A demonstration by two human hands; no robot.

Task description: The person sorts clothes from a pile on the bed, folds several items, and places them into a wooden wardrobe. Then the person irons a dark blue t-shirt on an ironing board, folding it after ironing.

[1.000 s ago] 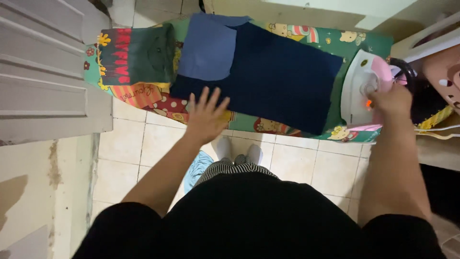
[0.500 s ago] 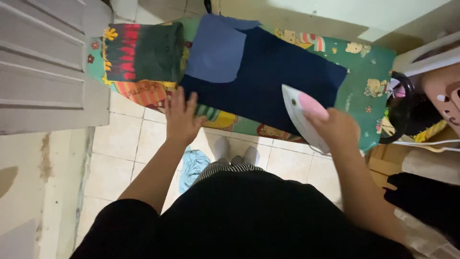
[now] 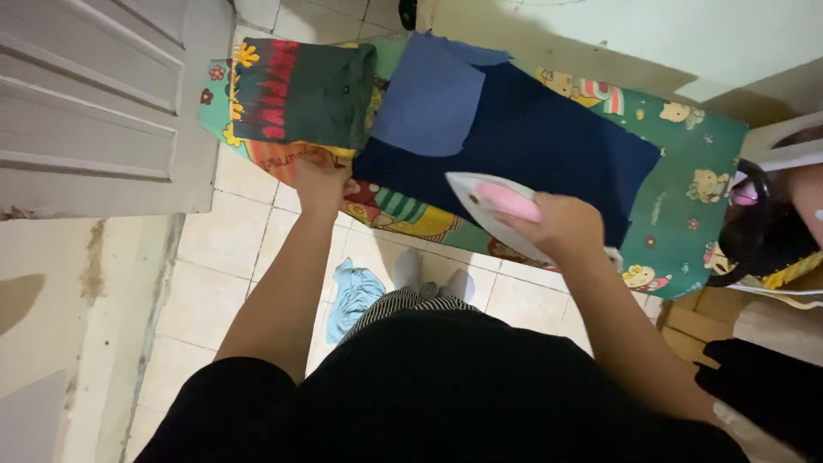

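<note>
My iron (image 3: 497, 210) is white with a pink handle. The cloth (image 3: 549, 146) is navy, its patch (image 3: 429, 99) lighter blue. Upper left, a dark green shirt (image 3: 300, 94) with red print. The board (image 3: 686, 197) is green with cartoons.

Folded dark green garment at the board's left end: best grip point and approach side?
Judgement: take the dark green garment by its near folded edge, coming from the person's side, about where the left hand rests. It lies flat, and that edge nears the ironing board rim.
</note>
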